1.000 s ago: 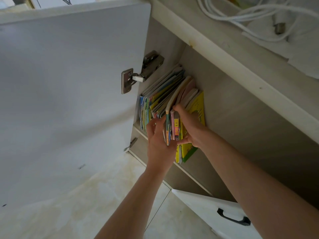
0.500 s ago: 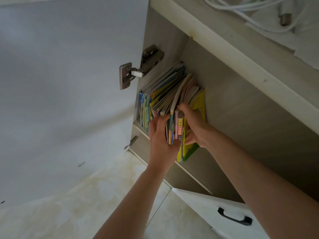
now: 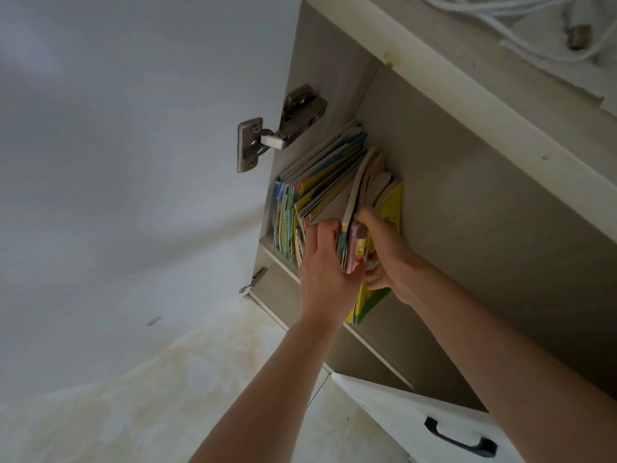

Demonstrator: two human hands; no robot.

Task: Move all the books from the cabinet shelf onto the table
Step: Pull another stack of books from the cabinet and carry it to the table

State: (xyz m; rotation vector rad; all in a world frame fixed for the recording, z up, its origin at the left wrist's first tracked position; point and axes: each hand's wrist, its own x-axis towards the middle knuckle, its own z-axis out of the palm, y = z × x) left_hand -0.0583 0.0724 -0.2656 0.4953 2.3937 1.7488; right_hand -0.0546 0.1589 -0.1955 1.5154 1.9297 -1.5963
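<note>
A row of thin colourful books (image 3: 310,195) stands leaning on the cabinet shelf (image 3: 283,262), against the left inner wall. My left hand (image 3: 325,272) and my right hand (image 3: 389,259) grip between them a small bundle of books (image 3: 354,245) with pink and yellow spines, at the right end of the row. My left fingers curl round the bundle's left side, my right thumb and fingers round its right side. A yellow and green book (image 3: 370,302) behind my hands juts out over the shelf edge.
The white cabinet door (image 3: 133,162) stands open on the left, held by a metal hinge (image 3: 277,128). The table top (image 3: 500,105) runs above the cabinet, with white cables (image 3: 534,35) on it. A white door with a black handle (image 3: 460,439) is at the lower right. Stained floor tiles lie below.
Both hands have closed tighter on the bundle at the right end of the row, and the left fingers have slid further between the books. The camera has drifted slightly.
</note>
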